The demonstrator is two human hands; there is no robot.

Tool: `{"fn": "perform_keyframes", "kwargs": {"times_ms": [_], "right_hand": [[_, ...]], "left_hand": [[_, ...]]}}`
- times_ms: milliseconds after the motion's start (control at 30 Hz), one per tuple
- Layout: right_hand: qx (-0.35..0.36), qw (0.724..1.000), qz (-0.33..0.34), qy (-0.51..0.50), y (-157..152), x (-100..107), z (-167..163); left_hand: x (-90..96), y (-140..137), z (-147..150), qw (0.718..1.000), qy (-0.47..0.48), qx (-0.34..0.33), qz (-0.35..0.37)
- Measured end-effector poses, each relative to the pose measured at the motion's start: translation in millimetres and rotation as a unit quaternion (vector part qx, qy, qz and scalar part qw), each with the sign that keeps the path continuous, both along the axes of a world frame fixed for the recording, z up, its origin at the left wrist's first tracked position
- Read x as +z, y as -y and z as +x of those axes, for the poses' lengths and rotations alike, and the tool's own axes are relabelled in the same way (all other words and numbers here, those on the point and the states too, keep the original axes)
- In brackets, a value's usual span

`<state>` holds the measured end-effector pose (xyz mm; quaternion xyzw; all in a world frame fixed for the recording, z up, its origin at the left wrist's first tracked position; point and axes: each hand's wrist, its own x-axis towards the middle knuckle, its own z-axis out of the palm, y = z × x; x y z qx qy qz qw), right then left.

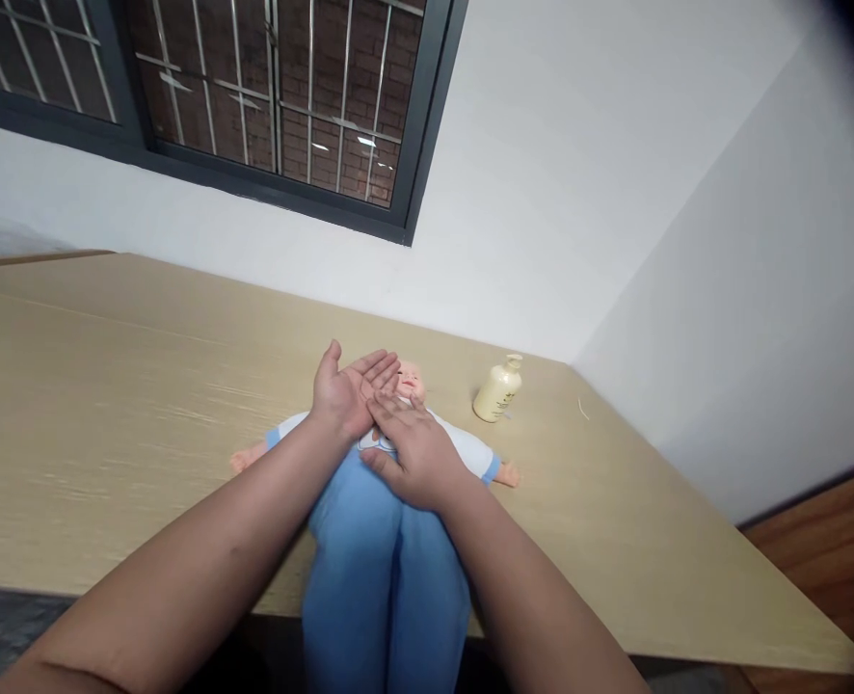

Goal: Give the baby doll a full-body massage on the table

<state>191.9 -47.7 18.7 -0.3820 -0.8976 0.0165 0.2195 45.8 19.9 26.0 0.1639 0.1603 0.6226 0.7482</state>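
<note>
A baby doll in a white top with blue cuffs and blue trousers lies face up, arms spread, its legs reaching past the near table edge. Over its chest, my left hand is turned palm up with the fingers stretched out. My right hand faces palm down, its fingertips laid against the left hand's fingers and palm edge. Neither hand holds an object that I can see. Between them they hide part of the doll's head and chest. To the right of the doll stands a cream-coloured bottle with a narrow neck and dark print.
The light wooden table runs back to a white wall. A dark-framed window with metal bars is above it. A thin pale string-like piece lies right of the bottle. Brown wood panelling shows at the lower right.
</note>
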Motion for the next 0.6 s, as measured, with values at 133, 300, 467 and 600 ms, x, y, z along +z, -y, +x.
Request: {"fn": "perform_keyframes", "kwargs": {"times_ms": [133, 300, 467, 600], "right_hand": [[0.069, 0.997, 0.018, -0.012, 9.4, -1.0, -5.2], [0.067, 0.996, 0.042, -0.040, 12.7, -2.9, -10.0], [-0.009, 0.999, 0.038, -0.027, -0.6, -3.1, -4.4], [-0.048, 0.999, -0.007, -0.014, -8.7, -3.0, 2.0]], "left_hand": [[-4.6, -4.1, -1.9, 1.000, 0.011, -0.015, 0.013], [1.3, 11.1, 12.7, 0.996, -0.005, -0.072, 0.048], [6.0, 24.9, 27.4, 0.996, -0.033, -0.088, 0.008], [6.3, 19.8, 20.7, 0.995, -0.038, -0.093, -0.009]]}}
